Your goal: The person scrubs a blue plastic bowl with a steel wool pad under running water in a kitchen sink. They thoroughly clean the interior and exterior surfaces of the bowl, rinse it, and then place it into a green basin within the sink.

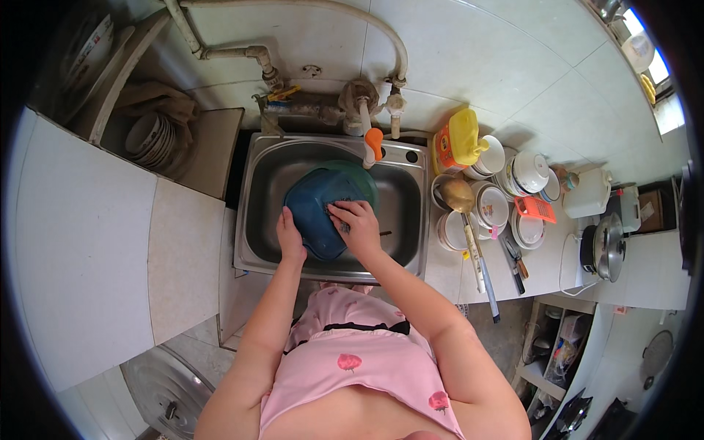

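Over the stainless steel sink (404,198) I see a blue plastic basin (316,206), tilted with its underside or outer wall facing up. My left hand (290,234) grips its near left edge. In my right hand (356,226) is a dark metal scouring pad (342,212), pressed against the blue surface; the fingers hide part of it. Beneath the blue basin, a green plastic basin (363,176) shows along the far right side. The tap (367,132) with an orange handle reaches over the sink's back rim.
Right of the sink stand a yellow detergent jug (459,140), stacked bowls (489,209), a ladle (457,195) whose handle juts past the counter edge, and knives (515,261). At the left, a shelf holds stacked bowls (151,140). A large glass lid (168,393) is at lower left.
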Available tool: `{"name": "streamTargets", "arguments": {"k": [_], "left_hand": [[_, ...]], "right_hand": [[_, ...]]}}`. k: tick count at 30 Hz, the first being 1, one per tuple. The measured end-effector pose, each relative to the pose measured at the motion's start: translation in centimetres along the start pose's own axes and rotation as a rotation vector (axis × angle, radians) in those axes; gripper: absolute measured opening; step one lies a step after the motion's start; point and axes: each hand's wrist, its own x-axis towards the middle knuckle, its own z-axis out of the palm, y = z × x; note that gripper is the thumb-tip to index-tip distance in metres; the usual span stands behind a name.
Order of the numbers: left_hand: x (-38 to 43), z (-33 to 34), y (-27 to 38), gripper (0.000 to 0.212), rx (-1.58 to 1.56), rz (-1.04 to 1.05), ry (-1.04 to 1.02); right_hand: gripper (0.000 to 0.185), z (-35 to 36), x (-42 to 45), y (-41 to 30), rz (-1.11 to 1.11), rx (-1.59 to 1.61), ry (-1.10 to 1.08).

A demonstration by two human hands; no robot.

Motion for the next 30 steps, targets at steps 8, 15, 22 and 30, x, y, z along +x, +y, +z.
{"name": "streamTargets", "arguments": {"k": [8, 15, 22, 30], "left_hand": [[-0.2, -0.4, -0.5, 0.045, -0.006, -0.052, -0.049], [-0.6, -0.4, -0.5, 0.046, 0.054, -0.079, -0.065], [-0.6, 0.1, 0.1, 0.048, 0.034, -0.077, -0.074], [-0.9, 0.7, 0.7, 0.046, 0.059, -0.021, -0.056]], "right_hand": [[0.022, -1.2, 0.4, 0.1, -0.071, -0.057, -0.008], [0.017, -1.0, 2.7, 1.7, -0.035, -0.160, 0.050], [0.019, -1.2, 2.9, 0.9, -0.097, -0.181, 0.028], [0.020, -1.0, 2.3, -0.1, -0.133, -0.111, 0.030]]}}
